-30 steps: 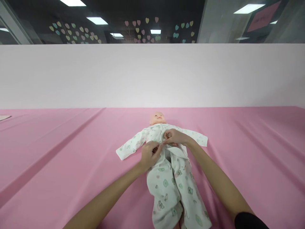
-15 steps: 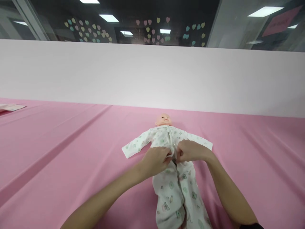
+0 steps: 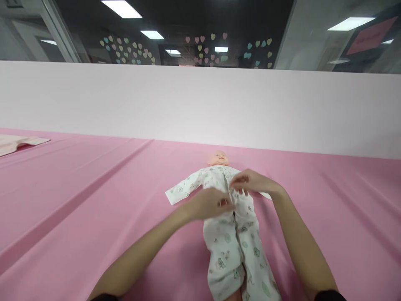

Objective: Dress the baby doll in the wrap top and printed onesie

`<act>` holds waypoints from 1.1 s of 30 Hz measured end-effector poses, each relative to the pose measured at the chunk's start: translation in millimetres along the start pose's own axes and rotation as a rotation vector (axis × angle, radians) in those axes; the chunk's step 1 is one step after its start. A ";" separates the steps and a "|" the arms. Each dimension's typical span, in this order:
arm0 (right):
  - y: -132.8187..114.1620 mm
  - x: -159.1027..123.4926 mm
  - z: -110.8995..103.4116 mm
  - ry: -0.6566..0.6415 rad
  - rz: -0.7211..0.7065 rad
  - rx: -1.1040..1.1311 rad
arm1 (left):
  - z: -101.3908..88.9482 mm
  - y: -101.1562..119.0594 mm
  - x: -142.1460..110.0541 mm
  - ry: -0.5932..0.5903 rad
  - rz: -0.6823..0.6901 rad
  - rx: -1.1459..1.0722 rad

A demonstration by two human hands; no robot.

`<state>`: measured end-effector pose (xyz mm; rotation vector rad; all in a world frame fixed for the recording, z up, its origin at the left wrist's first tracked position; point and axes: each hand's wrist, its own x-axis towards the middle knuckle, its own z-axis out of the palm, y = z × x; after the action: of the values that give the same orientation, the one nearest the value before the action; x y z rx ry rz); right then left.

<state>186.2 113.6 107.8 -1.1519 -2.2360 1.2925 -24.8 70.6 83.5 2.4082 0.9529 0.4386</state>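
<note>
A baby doll lies on its back, head at the far end. It wears a white onesie printed with small green and grey figures, its front opening running down the middle. My left hand hovers at the onesie's waist, fingers curved with a gap between them and nothing visible inside. Over the chest, on the right of the opening, my right hand is loosely bent with its fingers apart. It covers much of the right sleeve. Below, a bit of the doll's leg shows through the opening.
Pink cloth with long creases covers the surface. A pale folded cloth lies at the far left. Behind stands a white wall, topped by a dark window with heart-shaped stickers.
Both hands have come off the edges of the front opening at the waist, and their fingers have loosened. My right hand has moved up toward the chest. The view has shifted slightly.
</note>
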 end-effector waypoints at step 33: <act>59.5 99.8 33.7 0.892 0.237 -0.488 | 24.1 -80.3 111.6 0.637 -0.471 0.243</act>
<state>132.1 186.8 28.1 -1.7471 -1.7586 0.1457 21.4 191.1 30.4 2.1581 1.8856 0.9777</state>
